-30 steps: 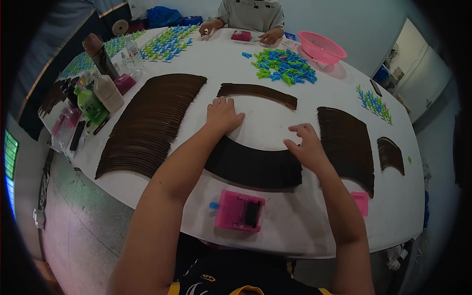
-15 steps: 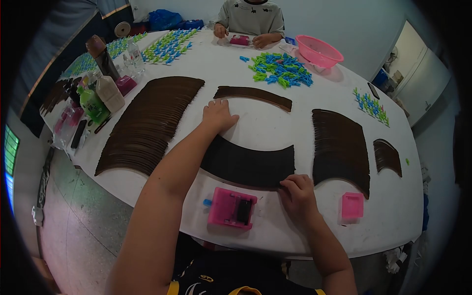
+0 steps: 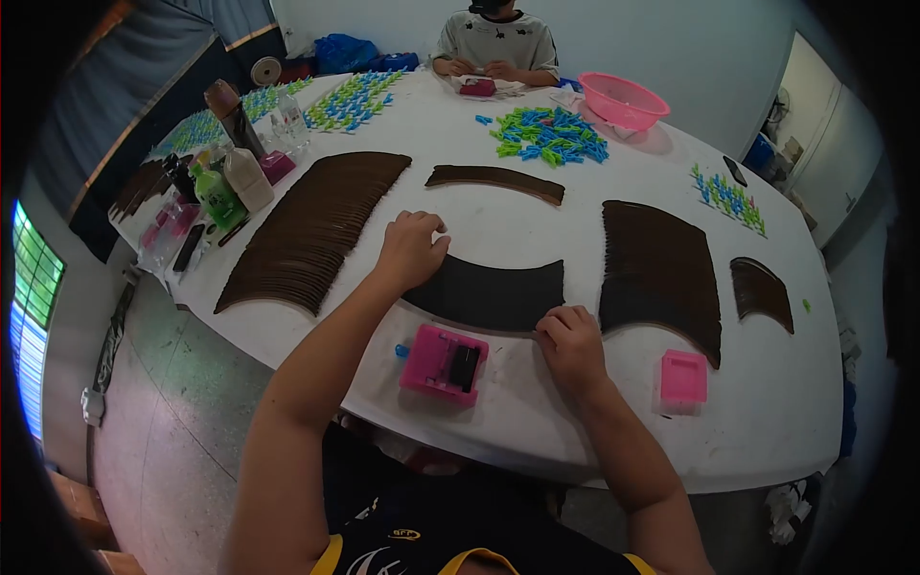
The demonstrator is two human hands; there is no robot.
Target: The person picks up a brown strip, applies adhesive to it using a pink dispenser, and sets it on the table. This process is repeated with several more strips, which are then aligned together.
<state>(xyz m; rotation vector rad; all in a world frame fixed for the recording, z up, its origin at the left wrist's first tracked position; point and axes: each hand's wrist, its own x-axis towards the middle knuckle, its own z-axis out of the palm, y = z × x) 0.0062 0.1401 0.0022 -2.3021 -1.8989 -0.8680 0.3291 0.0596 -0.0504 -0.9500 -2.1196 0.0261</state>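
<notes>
A set of black curved strips (image 3: 494,295) lies side by side on the table in front of me, forming a fan-like band. My left hand (image 3: 414,251) is at the band's left end, fingers curled, covering that corner; whatever is under its fingertips is hidden. At the near right corner, my right hand (image 3: 572,343) pinches the edge of the strips between thumb and fingers. Closer to me, left of my right hand, sits a pink device (image 3: 443,364) with a black roller-like part and a blue tab.
Brown curved strips lie in a large set (image 3: 316,225) at left, others (image 3: 659,273) at right. Farther off are a short brown row (image 3: 495,182), a clip pile (image 3: 551,136) and a pink basin (image 3: 623,101). A pink box (image 3: 682,379) stands near right. A co-worker (image 3: 496,53) sits opposite.
My left hand has drawn back toward me, its fingers more curled. My right hand stays at the strips' near right corner. The view has shifted; the co-worker's hands have come closer together.
</notes>
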